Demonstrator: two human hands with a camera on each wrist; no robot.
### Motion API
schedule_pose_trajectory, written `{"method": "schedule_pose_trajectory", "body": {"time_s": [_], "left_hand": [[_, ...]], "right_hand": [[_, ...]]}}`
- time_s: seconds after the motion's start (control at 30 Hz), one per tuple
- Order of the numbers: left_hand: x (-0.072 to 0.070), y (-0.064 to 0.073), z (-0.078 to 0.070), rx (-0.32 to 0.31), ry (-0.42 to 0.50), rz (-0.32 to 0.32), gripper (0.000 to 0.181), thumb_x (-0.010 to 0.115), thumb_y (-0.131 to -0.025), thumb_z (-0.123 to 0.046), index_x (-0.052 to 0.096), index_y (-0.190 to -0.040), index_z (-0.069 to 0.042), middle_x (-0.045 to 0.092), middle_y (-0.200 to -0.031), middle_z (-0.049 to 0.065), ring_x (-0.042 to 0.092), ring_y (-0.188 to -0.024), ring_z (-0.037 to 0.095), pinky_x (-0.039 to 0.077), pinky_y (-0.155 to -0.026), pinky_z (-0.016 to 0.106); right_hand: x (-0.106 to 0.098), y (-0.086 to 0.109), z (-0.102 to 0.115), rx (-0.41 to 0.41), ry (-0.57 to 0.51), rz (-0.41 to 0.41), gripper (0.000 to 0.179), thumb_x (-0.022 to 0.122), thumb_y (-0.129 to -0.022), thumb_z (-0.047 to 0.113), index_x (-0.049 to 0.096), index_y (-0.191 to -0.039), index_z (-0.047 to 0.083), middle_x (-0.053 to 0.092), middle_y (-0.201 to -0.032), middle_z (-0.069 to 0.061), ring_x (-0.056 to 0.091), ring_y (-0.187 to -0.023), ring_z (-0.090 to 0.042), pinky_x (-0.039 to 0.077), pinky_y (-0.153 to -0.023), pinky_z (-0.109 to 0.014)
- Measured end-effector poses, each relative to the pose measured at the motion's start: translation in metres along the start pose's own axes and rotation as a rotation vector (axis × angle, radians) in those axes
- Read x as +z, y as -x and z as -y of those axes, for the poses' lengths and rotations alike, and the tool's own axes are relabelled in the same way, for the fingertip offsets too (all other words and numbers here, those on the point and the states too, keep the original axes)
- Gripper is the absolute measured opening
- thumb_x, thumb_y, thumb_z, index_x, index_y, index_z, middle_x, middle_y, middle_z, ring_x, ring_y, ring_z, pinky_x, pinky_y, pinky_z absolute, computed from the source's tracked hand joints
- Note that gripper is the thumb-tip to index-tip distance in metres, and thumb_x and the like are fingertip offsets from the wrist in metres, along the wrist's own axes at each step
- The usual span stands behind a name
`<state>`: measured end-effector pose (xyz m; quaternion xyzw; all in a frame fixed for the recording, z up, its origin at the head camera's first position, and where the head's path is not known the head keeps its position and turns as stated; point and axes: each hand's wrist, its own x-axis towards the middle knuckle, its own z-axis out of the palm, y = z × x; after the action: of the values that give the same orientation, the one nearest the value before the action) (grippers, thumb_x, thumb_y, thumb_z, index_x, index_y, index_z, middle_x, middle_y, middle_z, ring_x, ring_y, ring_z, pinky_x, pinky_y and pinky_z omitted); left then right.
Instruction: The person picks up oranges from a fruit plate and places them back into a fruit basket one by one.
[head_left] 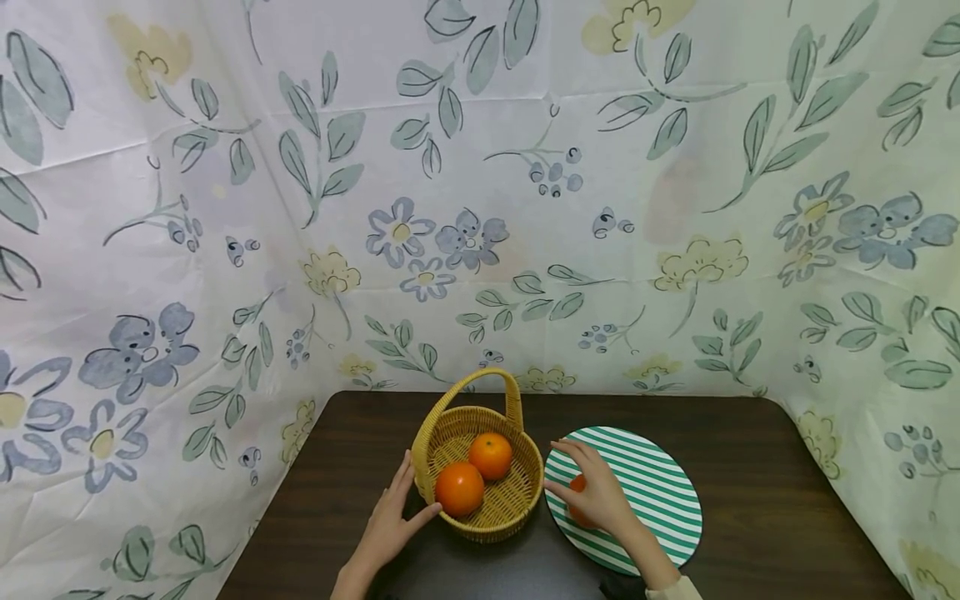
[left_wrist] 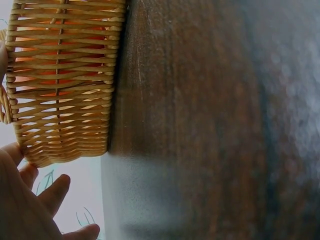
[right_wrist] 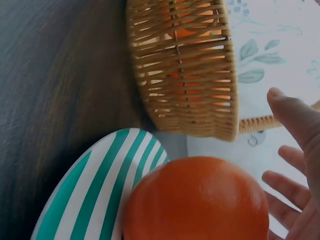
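Observation:
A round wicker basket (head_left: pixel 507 507) with an arched handle stands on the table and holds two oranges, one orange (head_left: pixel 491 456) behind the other orange (head_left: pixel 459 489). My left hand (head_left: pixel 389 518) is at the basket's left side, thumb by the near rim and fingers spread along the wall. In the left wrist view, fingertips reach the wicker (left_wrist: pixel 65 100). My right hand (head_left: pixel 602 495) hovers over a third orange (right_wrist: pixel 195 205), thumb and fingers apart around it. That orange sits on a green-and-white striped round mat (head_left: pixel 656 483) and is partly hidden by the hand in the head view.
The dark wooden table (head_left: pixel 757 492) runs out to both sides of the basket and mat. A floral cloth (head_left: pixel 480 208) hangs behind the table and along its sides. The mat's left edge lies close to the basket.

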<state>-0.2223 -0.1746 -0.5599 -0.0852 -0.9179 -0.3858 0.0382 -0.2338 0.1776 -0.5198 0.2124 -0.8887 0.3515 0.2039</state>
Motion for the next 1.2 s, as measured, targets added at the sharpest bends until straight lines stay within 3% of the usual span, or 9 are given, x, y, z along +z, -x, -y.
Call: {"method": "schedule_pose_trajectory", "body": {"time_s": [0.17,0.43,0.6,0.97,1.2], "left_hand": [[-0.001,-0.001,0.000,0.002,0.008,0.007,0.085,0.058,-0.080,-0.061,0.012,-0.148,-0.038,0.002,-0.156,-0.010,0.023,-0.139,0.032,0.011,-0.101,0.071],[-0.003,-0.002,-0.001,0.020,0.009,-0.005,0.085,0.059,-0.081,-0.060,0.012,-0.148,-0.037,0.003,-0.156,-0.008,0.022,-0.139,0.031,0.012,-0.102,0.071],[-0.002,-0.001,0.000,0.017,0.005,-0.007,0.085,0.059,-0.081,-0.060,0.012,-0.148,-0.037,0.003,-0.156,-0.009,0.022,-0.139,0.031,0.012,-0.102,0.071],[-0.001,0.001,-0.001,-0.002,0.023,0.012,0.085,0.059,-0.080,-0.060,0.012,-0.148,-0.037,0.002,-0.156,-0.010,0.022,-0.139,0.032,0.012,-0.101,0.071],[-0.001,0.002,-0.001,0.008,0.021,-0.001,0.085,0.059,-0.081,-0.060,0.013,-0.148,-0.037,0.003,-0.156,-0.009,0.022,-0.139,0.032,0.013,-0.100,0.072]], "right_hand": [[-0.001,0.006,-0.007,-0.031,0.017,-0.039,0.061,0.080,-0.072,0.032,0.057,-0.126,0.019,0.057,-0.126,-0.005,0.054,-0.114,-0.025,0.049,-0.087,-0.046],[-0.003,0.015,-0.015,-0.010,0.036,-0.067,0.060,0.081,-0.070,0.032,0.059,-0.124,0.020,0.059,-0.122,-0.005,0.057,-0.108,-0.025,0.049,-0.081,-0.049],[-0.003,0.020,-0.019,0.007,0.059,-0.079,0.061,0.083,-0.067,0.032,0.061,-0.122,0.019,0.059,-0.122,-0.006,0.057,-0.106,-0.025,0.052,-0.076,-0.044],[-0.006,0.036,-0.026,0.177,0.009,-0.015,0.071,0.081,-0.067,0.044,0.052,-0.129,0.028,0.055,-0.125,-0.002,0.055,-0.101,-0.021,0.050,-0.064,-0.032],[-0.006,0.043,-0.029,0.235,0.007,0.013,0.073,0.080,-0.066,0.047,0.051,-0.131,0.030,0.055,-0.122,-0.002,0.054,-0.098,-0.021,0.048,-0.064,-0.032]]}}
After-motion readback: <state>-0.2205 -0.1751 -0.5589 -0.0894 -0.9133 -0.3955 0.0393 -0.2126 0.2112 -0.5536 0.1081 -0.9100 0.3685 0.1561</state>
